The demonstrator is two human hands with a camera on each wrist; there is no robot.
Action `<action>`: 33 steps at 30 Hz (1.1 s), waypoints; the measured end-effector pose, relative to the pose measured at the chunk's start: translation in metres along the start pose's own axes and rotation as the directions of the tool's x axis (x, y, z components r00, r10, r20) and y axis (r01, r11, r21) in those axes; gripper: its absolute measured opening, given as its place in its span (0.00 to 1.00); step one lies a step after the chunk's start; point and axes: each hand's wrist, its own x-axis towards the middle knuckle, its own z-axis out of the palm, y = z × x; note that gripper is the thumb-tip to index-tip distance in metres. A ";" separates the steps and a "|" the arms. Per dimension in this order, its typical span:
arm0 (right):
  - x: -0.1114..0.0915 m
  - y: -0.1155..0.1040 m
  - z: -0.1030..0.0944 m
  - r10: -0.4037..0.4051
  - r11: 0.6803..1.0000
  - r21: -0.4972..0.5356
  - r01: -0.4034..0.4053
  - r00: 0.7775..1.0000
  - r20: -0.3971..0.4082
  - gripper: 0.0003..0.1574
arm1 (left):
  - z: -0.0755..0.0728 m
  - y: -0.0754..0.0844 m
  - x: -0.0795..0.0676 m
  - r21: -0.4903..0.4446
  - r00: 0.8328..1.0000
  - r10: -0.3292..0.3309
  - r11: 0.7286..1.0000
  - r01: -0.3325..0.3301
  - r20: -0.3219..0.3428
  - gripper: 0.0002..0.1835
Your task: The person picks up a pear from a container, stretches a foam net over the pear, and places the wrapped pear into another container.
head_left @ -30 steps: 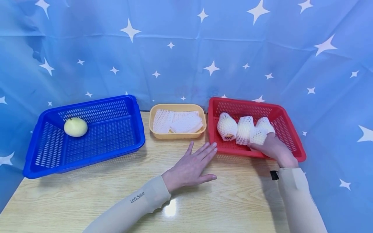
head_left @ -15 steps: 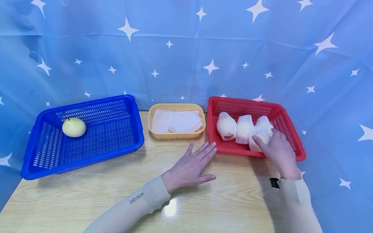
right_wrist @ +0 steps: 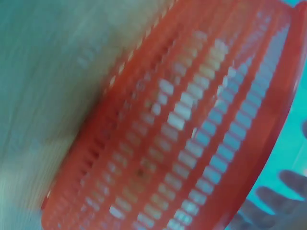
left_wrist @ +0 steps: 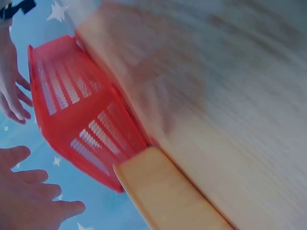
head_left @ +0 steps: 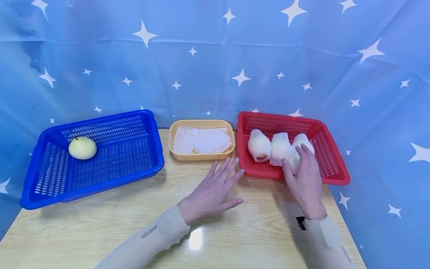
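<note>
A red basket (head_left: 248,170) holds several pears in white foam nets at the right of the head view. My right hand (head_left: 305,183) is over its front rim, fingers extended and partly covering the rightmost netted pear (head_left: 304,140); nothing is gripped. To its left lie a middle netted pear (head_left: 280,149) and a left netted pear (head_left: 259,144). My left hand (head_left: 209,192), fingers spread and holding nothing, is above the table by the basket's front left corner. In the left wrist view, the left fingers (left_wrist: 33,191) stand apart from the basket.
A yellow tray (head_left: 201,157) with white foam nets (head_left: 211,141) stands between the baskets. One bare pear (head_left: 82,148) sits in the blue basket (head_left: 111,183) at left. A blue star-patterned cloth (head_left: 201,37) hangs behind the wooden table (head_left: 252,231).
My right hand has let go of the rightmost netted pear, leaving it in the red basket, and has drawn back toward the front and left. The left hand has shifted slightly left.
</note>
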 end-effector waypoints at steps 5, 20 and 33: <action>-0.008 -0.016 0.015 -0.190 0.980 0.041 0.197 0.972 -0.136 0.35 | -0.014 -0.014 -0.013 -0.010 0.997 -0.047 0.999 0.046 -0.069 0.42; -0.018 -0.075 0.056 -0.439 0.865 0.174 0.472 0.877 -0.197 0.37 | -0.062 -0.061 -0.063 0.017 0.893 -0.176 0.979 0.201 -0.415 0.34; -0.024 -0.129 0.090 -0.616 0.758 0.246 0.604 0.787 -0.035 0.41 | -0.107 -0.095 -0.103 -0.070 0.757 -0.372 0.914 0.400 -0.537 0.33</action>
